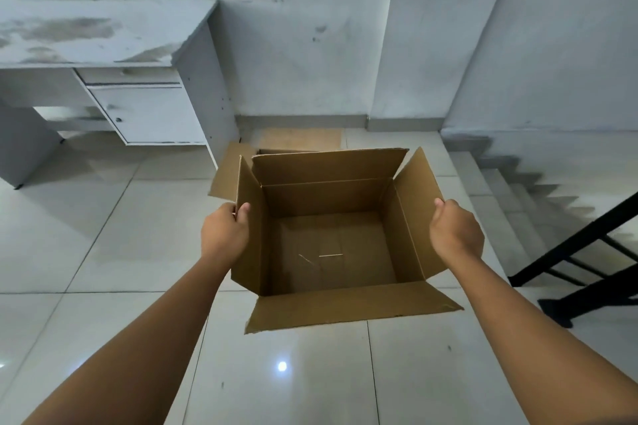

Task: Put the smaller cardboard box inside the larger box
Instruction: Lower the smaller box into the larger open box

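- smaller cardboard box [331, 238] hangs in the air between our two hands, open top toward us, its bare brown floor showing two faint pale scratches and nothing inside.
- our left hand [224, 228] is clamped on the box's left flap, thumb on the inner face and the fingers wrapped round the outer edge.
- our right hand [455, 231] is curled over the right flap from outside; the fingers are hidden behind the cardboard, so we take it for a grip but cannot see the tips.
- larger box [238, 166] sits on the tiled floor [103, 252] straight ahead of the carried one and lower, against the foot of the wall; only a left flap and a strip of its far rim show, the rest being hidden behind the box in our hands.
- both hands are about level and equally near the target; we judge the coming move to be a push forward and then down, keeping the carried box's sides square with the opening beyond.
- all four flaps of the carried box stand splayed outward, the near one drooping toward us; they look likely to catch on the larger box's rim.
- a white desk [145, 107] stands to the left, a stairway [518, 203] drops away to the right, both clear of the path.
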{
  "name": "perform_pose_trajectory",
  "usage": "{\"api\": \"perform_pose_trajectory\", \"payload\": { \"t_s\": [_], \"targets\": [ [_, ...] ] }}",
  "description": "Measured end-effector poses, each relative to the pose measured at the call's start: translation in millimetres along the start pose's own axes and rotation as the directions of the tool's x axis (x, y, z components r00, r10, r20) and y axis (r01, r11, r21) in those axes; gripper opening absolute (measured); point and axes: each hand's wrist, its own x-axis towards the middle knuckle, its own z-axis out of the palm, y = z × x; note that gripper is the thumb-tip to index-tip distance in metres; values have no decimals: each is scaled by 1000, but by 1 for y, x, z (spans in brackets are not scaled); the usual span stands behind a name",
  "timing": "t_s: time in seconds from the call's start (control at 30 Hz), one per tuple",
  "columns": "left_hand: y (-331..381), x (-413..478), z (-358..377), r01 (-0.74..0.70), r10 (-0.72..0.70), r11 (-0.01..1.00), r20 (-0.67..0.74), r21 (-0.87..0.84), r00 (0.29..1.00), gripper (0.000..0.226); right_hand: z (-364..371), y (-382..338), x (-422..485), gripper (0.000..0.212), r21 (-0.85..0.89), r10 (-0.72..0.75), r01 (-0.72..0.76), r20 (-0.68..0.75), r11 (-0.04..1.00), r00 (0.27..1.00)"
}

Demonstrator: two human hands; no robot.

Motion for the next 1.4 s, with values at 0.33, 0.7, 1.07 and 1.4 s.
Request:
{"api": "perform_pose_trajectory", "payload": {
  "t_s": [0.33,0.7,1.07,1.4],
  "targets": [
    [18,142,-19,181,-170,955,69,-236,983,51,29,-95,91,45,108,76,-76,8,991,997],
    [20,324,18,150,-137,969,82,-195,987,38,124,-188,195,44,122,146,-152,54,981,988],
    [-18,425,126,165,-154,983,132,-79,979,47,258,-203,249,43,51,176,-185,138,981,975],
    [-81,455,198,190,-180,980,152,-54,972,49,354,-202,255,46,-1,181,-185,216,983,959]
  ]
}}
